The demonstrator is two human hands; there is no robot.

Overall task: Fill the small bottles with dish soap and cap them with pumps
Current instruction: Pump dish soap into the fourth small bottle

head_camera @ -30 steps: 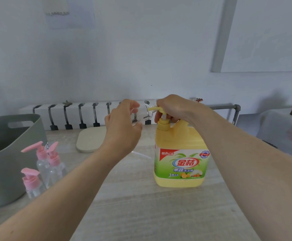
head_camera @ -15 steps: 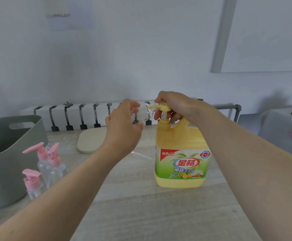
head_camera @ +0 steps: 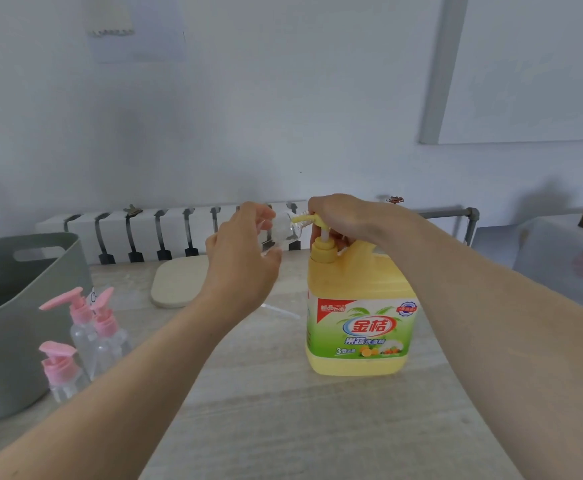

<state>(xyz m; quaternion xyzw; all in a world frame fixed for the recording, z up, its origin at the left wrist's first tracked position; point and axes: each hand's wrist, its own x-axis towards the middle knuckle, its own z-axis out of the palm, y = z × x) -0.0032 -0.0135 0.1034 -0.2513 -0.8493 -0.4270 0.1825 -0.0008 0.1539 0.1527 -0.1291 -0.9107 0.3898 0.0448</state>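
A yellow dish soap jug (head_camera: 359, 306) stands upright on the table. My right hand (head_camera: 345, 216) grips its yellow pump head (head_camera: 305, 219) from above, and the white stem shows below. My left hand (head_camera: 241, 258) holds a small clear bottle (head_camera: 283, 230) tilted, its mouth at the pump's nozzle. This bottle has no cap and is mostly hidden by my fingers. Three small clear bottles with pink pumps (head_camera: 85, 327) stand at the left.
A grey plastic basket (head_camera: 13, 341) stands at the far left beside the pink-pump bottles. A beige mat (head_camera: 175, 282) lies behind my left hand, with a clear thin tube (head_camera: 279, 310) on the wooden table (head_camera: 283, 427). A white radiator (head_camera: 165, 233) runs along the wall.
My right hand rose with the pump head, then came down a little. My left hand has kept the small bottle at the nozzle.
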